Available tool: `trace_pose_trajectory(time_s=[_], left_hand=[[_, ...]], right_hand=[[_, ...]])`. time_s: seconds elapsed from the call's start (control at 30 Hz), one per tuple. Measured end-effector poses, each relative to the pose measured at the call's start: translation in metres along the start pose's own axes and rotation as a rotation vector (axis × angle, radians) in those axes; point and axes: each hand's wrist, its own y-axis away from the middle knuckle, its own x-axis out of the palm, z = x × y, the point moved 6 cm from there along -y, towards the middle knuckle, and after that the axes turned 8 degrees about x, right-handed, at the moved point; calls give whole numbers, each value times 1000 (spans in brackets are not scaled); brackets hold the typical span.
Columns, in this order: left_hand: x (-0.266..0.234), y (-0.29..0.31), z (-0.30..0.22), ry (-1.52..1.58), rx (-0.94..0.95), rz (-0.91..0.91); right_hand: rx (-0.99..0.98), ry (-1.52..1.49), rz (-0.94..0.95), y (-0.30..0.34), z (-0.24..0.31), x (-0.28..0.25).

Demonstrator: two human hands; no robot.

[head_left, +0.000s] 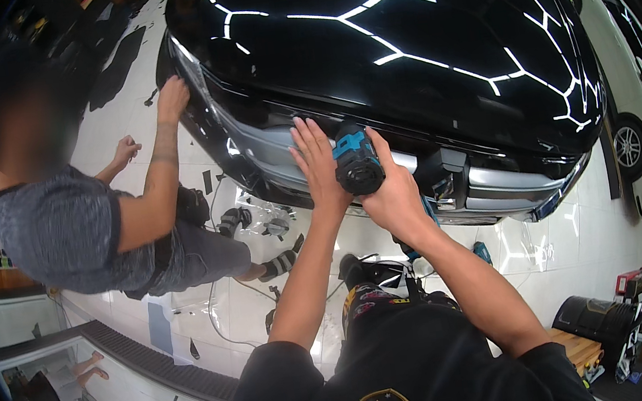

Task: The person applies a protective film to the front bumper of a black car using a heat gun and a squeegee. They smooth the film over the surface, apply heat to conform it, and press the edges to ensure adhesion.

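In front of me is the nose of a glossy black car [421,98], its bumper trimmed with a grey panel [264,147]. My right hand [398,202] is wrapped round the grip of a teal and black cordless drill [360,167], which points away from me at the car's front edge. The drill's tip is hidden behind its body. Just left of the drill, my left hand [319,167] has its fingers stretched out together, lying against the bumper trim. It holds nothing that I can see.
At left a crouching person [73,225] has one hand [173,98] at the car's corner. Cables [219,319] and dark scraps lie on the tiles. Another teal tool [482,252] rests below the bumper. A pale car [629,79] stands at right, near a black drum [588,317].
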Motion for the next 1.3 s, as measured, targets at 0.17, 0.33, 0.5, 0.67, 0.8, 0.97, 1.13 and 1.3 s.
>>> trace_pose_trajectory(time_s=[0.17, 0.33, 0.5, 0.67, 0.8, 0.97, 1.13, 1.3], left_hand=[[-6, -11, 24, -105, -29, -5], [-21, -17, 51, -30, -101, -78], [-30, -31, 82, -58, -164, -174], [-33, -42, 105, 5, -181, -195], [-44, -59, 141, 248, -193, -290], [-48, -90, 173, 373, -233, -363], [-43, -102, 213, 435, -236, -474], [-41, -115, 231, 441, -170, -464]], right_hand=[[-41, 34, 22, -7, 16, 15], [18, 28, 78, -14, 32, 28], [-74, 22, 91, -25, 46, 42], [-145, 15, 94, -42, 59, 58], [-215, -24, 89, -48, 76, 69], [-154, -16, 112, -55, 89, 83], [-172, 11, 139, -65, 108, 99], [-208, 78, 141, -78, 128, 106]])
